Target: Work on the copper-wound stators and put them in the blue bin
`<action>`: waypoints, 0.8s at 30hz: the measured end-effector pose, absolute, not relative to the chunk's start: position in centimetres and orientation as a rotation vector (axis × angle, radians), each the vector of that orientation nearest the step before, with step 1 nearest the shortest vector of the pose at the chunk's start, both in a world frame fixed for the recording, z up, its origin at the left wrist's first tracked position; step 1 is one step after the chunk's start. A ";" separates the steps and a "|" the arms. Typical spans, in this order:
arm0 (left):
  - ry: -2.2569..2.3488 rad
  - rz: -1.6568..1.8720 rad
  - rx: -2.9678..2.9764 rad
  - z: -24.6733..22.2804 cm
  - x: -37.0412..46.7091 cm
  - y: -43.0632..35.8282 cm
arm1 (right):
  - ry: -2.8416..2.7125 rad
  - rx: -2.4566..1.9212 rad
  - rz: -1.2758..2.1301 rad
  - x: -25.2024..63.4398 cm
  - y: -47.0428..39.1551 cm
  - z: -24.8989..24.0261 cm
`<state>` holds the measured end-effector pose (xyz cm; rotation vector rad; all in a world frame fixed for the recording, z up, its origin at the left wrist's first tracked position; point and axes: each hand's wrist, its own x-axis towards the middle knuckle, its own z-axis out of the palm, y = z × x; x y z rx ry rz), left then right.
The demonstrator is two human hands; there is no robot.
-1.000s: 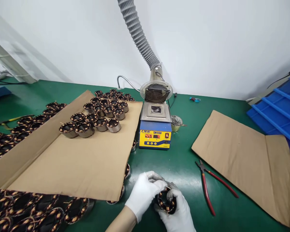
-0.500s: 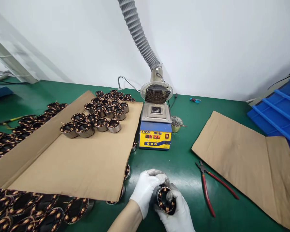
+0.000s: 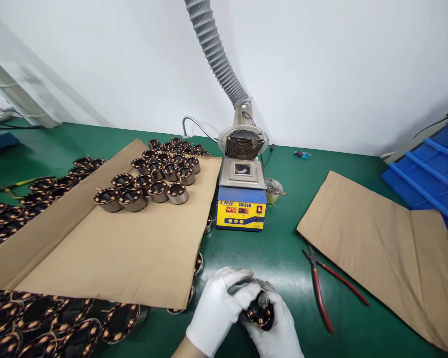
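Both my hands wear white gloves and meet low at the centre of the green table. Between them is one wound stator (image 3: 260, 314), a metal ring with copper coils. My left hand (image 3: 221, 304) wraps over its left and top side. From the right and below, my right hand (image 3: 280, 325) cups it. Directly behind them stands a yellow and blue solder pot (image 3: 241, 199) with a red digital readout.
A cardboard sheet (image 3: 127, 248) on the left carries several stators (image 3: 149, 181); more lie beneath and beside it (image 3: 56, 328). Red-handled pliers (image 3: 319, 291) lie right of my hands. Another cardboard sheet (image 3: 381, 248), blue bins (image 3: 433, 174) and a grey extraction hose (image 3: 216, 54) stand further off.
My left hand has slid further over the stator, covering more of its top; the stator has turned slightly between my hands. Nothing else has moved.
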<state>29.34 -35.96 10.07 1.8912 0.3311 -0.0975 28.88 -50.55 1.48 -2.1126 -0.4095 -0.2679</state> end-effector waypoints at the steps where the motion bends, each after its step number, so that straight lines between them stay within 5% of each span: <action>1: 0.357 -0.125 1.858 10.1 29.4 -35.9 | -0.407 -2.103 -0.254 28.8 -50.4 1.6; 13: 0.475 -0.261 1.416 8.8 32.0 -37.9 | -0.427 -2.124 -0.151 28.8 -50.9 0.9; 24: 0.283 0.009 1.954 10.6 30.6 -34.9 | -0.347 -2.025 -0.164 28.7 -50.2 0.6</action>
